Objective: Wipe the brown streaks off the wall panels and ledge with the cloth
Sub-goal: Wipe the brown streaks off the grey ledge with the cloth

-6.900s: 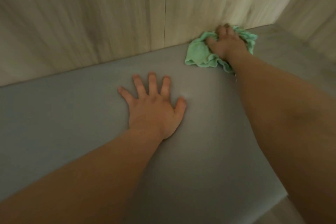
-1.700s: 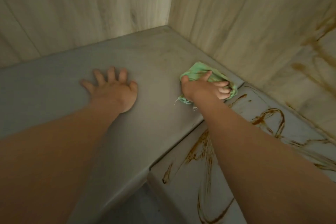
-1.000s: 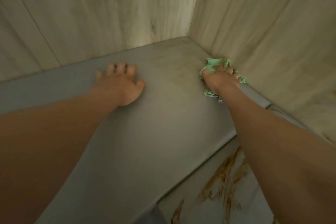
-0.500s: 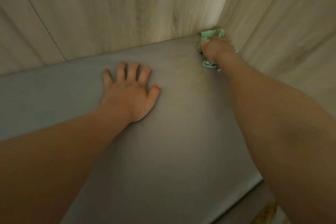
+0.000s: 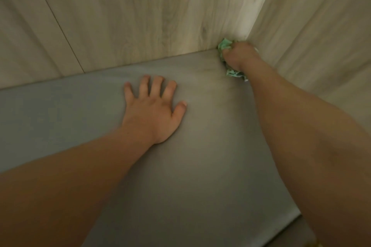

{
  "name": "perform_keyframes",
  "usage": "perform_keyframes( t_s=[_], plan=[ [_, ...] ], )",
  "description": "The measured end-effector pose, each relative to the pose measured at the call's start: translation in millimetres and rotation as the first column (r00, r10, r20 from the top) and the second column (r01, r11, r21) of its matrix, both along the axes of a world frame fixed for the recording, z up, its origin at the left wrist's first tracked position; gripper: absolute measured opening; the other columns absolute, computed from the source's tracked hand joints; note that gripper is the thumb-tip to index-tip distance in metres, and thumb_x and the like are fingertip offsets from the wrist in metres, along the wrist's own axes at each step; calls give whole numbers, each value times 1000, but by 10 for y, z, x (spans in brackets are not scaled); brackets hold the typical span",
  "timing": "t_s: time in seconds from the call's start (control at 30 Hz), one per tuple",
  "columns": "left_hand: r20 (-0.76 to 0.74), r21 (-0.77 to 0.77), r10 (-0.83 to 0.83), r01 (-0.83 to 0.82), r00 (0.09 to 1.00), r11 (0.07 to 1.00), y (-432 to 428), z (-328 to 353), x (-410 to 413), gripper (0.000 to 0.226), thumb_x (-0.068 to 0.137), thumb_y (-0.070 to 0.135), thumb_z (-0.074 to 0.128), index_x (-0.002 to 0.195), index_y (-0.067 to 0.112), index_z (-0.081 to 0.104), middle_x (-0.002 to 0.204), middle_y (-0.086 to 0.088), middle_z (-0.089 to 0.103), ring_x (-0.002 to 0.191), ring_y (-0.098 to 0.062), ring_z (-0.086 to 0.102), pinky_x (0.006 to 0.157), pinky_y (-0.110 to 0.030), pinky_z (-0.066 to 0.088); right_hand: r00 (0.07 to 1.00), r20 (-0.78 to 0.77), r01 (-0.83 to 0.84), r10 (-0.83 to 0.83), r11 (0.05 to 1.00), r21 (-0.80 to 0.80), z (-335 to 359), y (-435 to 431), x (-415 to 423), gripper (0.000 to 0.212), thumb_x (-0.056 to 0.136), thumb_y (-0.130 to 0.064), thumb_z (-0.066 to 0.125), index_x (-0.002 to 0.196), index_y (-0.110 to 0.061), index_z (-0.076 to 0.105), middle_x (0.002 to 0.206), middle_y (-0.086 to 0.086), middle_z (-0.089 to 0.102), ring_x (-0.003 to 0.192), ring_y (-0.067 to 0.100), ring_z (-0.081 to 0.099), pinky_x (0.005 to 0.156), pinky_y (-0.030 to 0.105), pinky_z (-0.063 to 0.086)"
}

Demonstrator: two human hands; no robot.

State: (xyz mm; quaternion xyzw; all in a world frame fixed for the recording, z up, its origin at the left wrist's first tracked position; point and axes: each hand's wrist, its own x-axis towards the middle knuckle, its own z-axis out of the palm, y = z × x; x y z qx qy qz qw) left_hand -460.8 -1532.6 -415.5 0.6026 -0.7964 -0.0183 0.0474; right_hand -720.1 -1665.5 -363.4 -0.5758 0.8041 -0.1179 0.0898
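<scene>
there was only one camera, and it sat on the person's head. it looked forward and down, close over the grey ledge (image 5: 200,176), toward the corner where the wall panels (image 5: 140,16) met. the left arm (image 5: 70,186) and the right arm (image 5: 311,146) started at the bottom edge.

dim lower grey surface (image 5: 295,236), bottom right

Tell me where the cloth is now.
In the head view, upper right, the green cloth is bunched under the right hand in the corner where the ledge meets both wall panels.
</scene>
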Motion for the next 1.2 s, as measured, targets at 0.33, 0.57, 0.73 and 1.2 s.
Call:
perform_keyframes(
  t_s=[0.33, 0.57, 0.73, 1.2],
  plan=[
    [-4, -11, 9, -9, 1000, 1000, -15, -33, 0, 67, 96, 72, 10, 154, 39, 19, 167, 0, 17, 157, -30, 8, 119, -70, 7, 935, -30, -353, 353, 936, -6, -58, 288, 668, 41, 99, -37, 52, 131, -14, 65, 135, 15, 63, 122, 36, 58, 97, 35, 46],
    [-3, 4, 5, -5, 1000, 1000, 11, 5, 1, 69, 97, 71, 9, 156, 36, 17, 168, -1, 13, 157, -30, 5, 119, -69, 6, 797, -44, -601, 602, 799, 35, -5, 769, 783, 45, 100, -23, 60, 144, -16, 57, 147, 17, 54, 134, 33, 49, 108, 28, 33],
    [-9, -6, -2, 2, 1000, 1000, 7, 6, 13, 67, 97, 70, 11, 155, 36, 20, 167, -1, 18, 157, -30, 8, 119, -69, 8, 903, -209, -363, 376, 927, 98, 13, 891, -32, 50, 103, -32, 52, 150, -14, 49, 149, 24, 49, 139, 39, 43, 116, 37, 28],
    [-26, -37, 2, -3, 1000, 999, 12, -36, 12, 64, 97, 70, 14, 150, 36, 26, 164, -1, 22, 155, -31, 11, 118, -69, 9, 877, -14, -478, 480, 875, 78, -72, 740, 806, 54, 112, -47, 23, 161, -27, 35, 168, 6, 29, 155, 25, 26, 122, 29, 15]
  ],
)
